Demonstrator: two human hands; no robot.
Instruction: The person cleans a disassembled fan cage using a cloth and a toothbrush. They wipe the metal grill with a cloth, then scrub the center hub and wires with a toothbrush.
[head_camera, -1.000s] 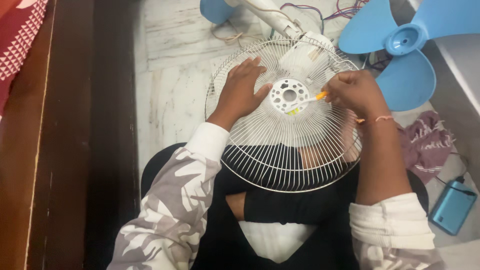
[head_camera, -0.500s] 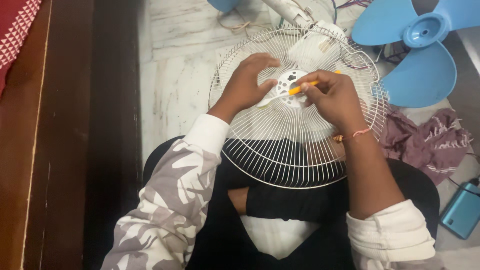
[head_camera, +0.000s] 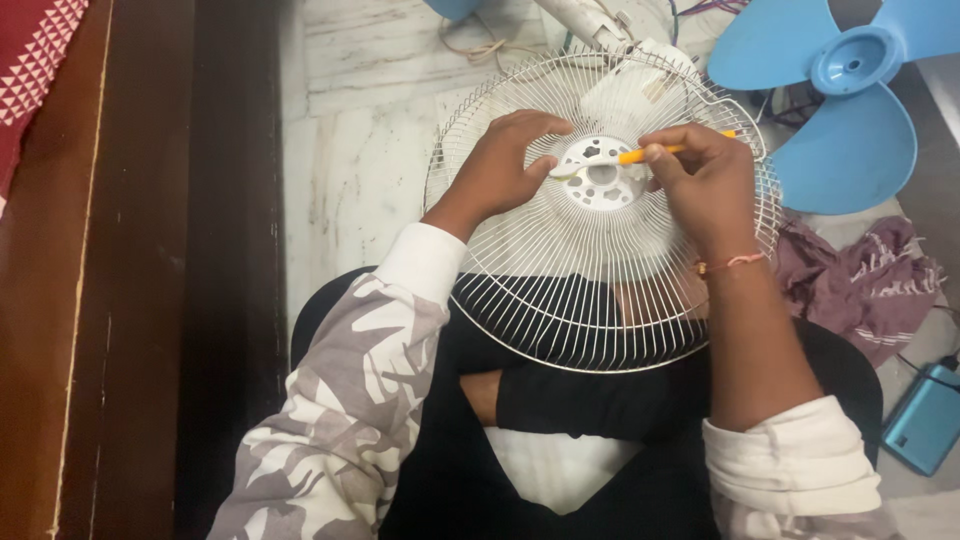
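Head view: right hand (head_camera: 705, 185) pinching toothbrush (head_camera: 620, 157) over fan grille (head_camera: 590, 300).

L hand (head_camera: 500, 170) steadies white wire fan guard (head_camera: 560, 290); R hand (head_camera: 705, 180) holds orange-handled brush (head_camera: 625, 157) at hub.

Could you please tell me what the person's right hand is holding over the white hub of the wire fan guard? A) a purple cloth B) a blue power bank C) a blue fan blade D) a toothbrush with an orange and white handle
D: the right hand grips a toothbrush with an orange and white handle, its head over the hub of the fan guard, which the left hand steadies.
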